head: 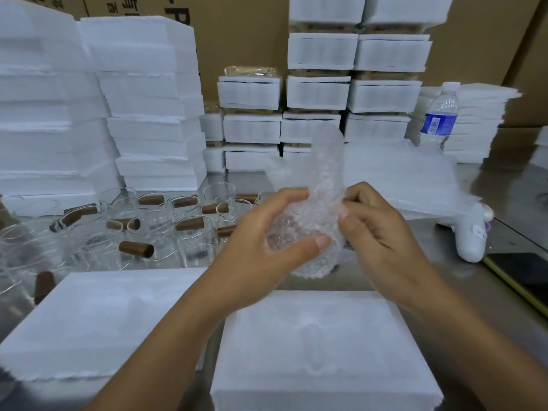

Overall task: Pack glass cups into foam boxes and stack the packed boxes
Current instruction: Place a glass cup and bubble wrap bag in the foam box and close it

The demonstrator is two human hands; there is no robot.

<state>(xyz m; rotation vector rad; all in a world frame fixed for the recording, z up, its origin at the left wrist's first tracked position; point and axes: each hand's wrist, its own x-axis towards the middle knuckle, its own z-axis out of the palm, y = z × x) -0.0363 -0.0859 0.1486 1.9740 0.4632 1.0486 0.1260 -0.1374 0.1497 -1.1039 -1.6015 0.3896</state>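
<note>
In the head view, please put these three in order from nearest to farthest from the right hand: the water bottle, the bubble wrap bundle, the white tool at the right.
1. bubble wrap bundle: pinched by the right hand itself, in the middle.
2. white tool: lying to the right of that hand.
3. water bottle: standing at the back right, beyond the tool.

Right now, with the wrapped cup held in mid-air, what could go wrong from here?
The bubble wrap has a loose tail standing up; it may unwind before packing into the foam box. The left hand and right hand hold the bundle over the table; a slip could drop it near the crowded glass cups.
</note>
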